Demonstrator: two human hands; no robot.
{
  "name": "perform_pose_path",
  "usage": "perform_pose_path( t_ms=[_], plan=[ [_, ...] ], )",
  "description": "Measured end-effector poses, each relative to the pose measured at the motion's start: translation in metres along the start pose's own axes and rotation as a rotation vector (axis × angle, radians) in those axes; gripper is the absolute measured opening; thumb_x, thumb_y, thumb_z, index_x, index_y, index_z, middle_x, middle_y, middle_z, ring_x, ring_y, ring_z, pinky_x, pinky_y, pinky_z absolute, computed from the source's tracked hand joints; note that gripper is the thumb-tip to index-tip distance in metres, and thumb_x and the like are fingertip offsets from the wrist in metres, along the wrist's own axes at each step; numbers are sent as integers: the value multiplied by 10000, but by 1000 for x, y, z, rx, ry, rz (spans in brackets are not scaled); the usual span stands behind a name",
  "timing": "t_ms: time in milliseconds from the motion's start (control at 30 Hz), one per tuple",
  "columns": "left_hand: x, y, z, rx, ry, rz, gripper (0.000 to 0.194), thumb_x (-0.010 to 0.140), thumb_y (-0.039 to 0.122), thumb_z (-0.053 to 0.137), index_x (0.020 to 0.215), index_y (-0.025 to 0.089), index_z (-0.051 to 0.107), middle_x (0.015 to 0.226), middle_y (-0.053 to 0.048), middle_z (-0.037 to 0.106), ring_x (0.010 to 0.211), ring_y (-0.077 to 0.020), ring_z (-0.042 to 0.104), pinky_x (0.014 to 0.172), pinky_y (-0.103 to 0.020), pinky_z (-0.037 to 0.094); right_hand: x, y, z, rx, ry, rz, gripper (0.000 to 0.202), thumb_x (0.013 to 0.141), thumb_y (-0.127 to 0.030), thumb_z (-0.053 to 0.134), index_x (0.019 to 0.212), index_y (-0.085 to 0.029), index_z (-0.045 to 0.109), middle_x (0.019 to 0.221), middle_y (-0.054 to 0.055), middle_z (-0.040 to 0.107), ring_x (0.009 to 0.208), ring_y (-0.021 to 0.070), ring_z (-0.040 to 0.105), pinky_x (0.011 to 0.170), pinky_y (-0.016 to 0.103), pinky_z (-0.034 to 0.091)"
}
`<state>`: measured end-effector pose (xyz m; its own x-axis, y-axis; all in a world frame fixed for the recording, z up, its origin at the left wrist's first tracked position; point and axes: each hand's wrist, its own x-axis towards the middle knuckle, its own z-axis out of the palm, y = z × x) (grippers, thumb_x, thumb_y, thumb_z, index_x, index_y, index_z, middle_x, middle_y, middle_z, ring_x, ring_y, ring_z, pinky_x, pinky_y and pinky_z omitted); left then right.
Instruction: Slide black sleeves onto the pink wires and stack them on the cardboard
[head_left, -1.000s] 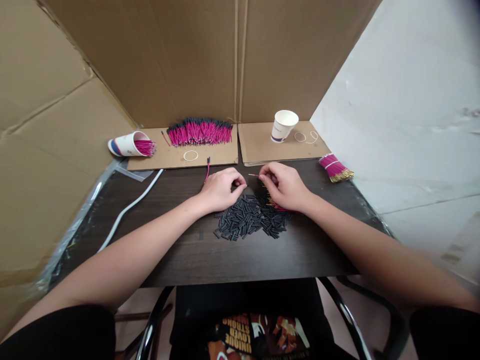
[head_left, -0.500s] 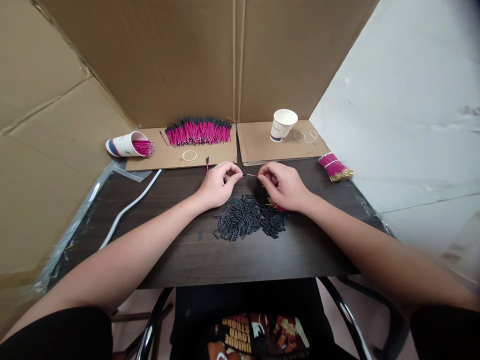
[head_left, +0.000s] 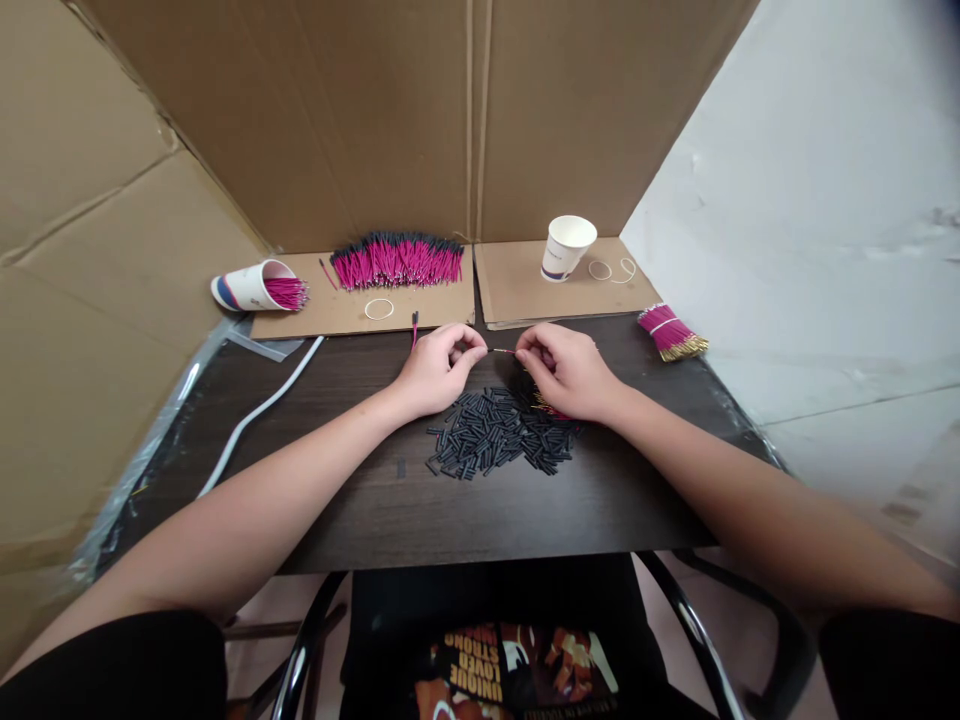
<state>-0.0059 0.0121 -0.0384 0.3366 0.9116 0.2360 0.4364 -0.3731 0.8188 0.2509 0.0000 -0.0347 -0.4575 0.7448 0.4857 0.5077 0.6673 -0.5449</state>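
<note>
My left hand [head_left: 444, 367] pinches a small black sleeve [head_left: 491, 350] between thumb and forefinger. Facing it, my right hand [head_left: 564, 370] pinches a thin magenta wire [head_left: 513, 352] whose gold-coloured tip meets the sleeve; how deep it sits inside is too small to tell. A magenta wire with a black end [head_left: 415, 325] shows just behind my left hand. Below both hands lies a loose heap of short black sleeves [head_left: 487, 435]. Partly hidden under my right hand are more wires with gold tips [head_left: 546, 405].
On cardboard at the back lies a row of black-ended magenta wires [head_left: 397, 262]. A tipped paper cup [head_left: 244, 288] holds wires at left. An upright paper cup [head_left: 568, 250] stands by rubber bands [head_left: 622, 271]. A banded wire bundle [head_left: 673, 332] lies at right; a white cable [head_left: 262, 410] at left.
The gold tip between my hands shows less than before, with the black sleeve and the wire closer together. Both hands stay almost in place.
</note>
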Motion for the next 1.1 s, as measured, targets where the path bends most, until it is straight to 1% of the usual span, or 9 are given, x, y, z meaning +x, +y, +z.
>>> perform_pose_path(
  t_ms=[200,333,433,567,700,833,967,1100],
  plan=[
    [-1,-1,1,14,-11,7,185,1028,330,659,1006,160,728,959,-72,776,758,-118,597,748,-287,485,0,1,-2,-28,-28,6,144,1119,-265,553,1010,-201,621,890,67,667,758,198,558,720,366,442],
    [-1,0,1,10,-22,5,198,1024,344,670,1022,159,738,958,-73,792,775,-125,645,758,-292,506,-1,2,-1,-27,-22,-31,128,1119,-249,560,1024,-195,626,896,62,666,760,191,559,721,358,439],
    [-2,1,0,-13,-27,-9,210,1023,356,673,1031,158,743,962,-77,811,798,-134,690,774,-297,530,-1,2,-1,-34,-29,-16,119,1113,-251,567,1021,-198,621,892,61,664,756,192,550,721,360,433],
    [-3,1,2,-87,-36,-29,193,1014,332,667,1028,159,752,980,-87,838,838,-140,744,799,-293,567,0,1,-1,-36,-32,-12,125,1113,-259,561,1018,-200,618,882,60,656,752,196,542,721,364,429],
    [-3,-1,5,-168,-19,-73,174,955,304,721,1023,155,780,962,-96,843,817,-139,750,778,-287,582,0,1,-2,-47,-31,-25,125,1117,-260,555,1021,-205,614,878,60,649,753,200,543,720,366,427],
    [-2,-2,6,-214,-8,-103,224,917,304,782,1071,146,824,965,-107,847,839,-155,766,788,-298,601,1,2,-3,-43,-25,-56,114,1116,-241,557,1024,-202,611,873,58,645,750,197,542,720,367,428],
    [-1,-3,6,-176,-3,-90,273,931,339,792,1115,152,868,993,-106,860,803,-153,745,774,-314,592,1,2,-4,-49,-32,-49,112,1118,-246,555,1031,-202,609,891,65,650,766,202,548,728,371,437],
    [0,-5,6,-142,-10,-89,281,943,350,792,1133,168,891,1051,-107,871,821,-159,744,810,-339,610,0,3,-4,-53,-35,-53,108,1118,-247,551,1037,-204,607,907,69,651,778,206,552,734,374,440]
  ],
)
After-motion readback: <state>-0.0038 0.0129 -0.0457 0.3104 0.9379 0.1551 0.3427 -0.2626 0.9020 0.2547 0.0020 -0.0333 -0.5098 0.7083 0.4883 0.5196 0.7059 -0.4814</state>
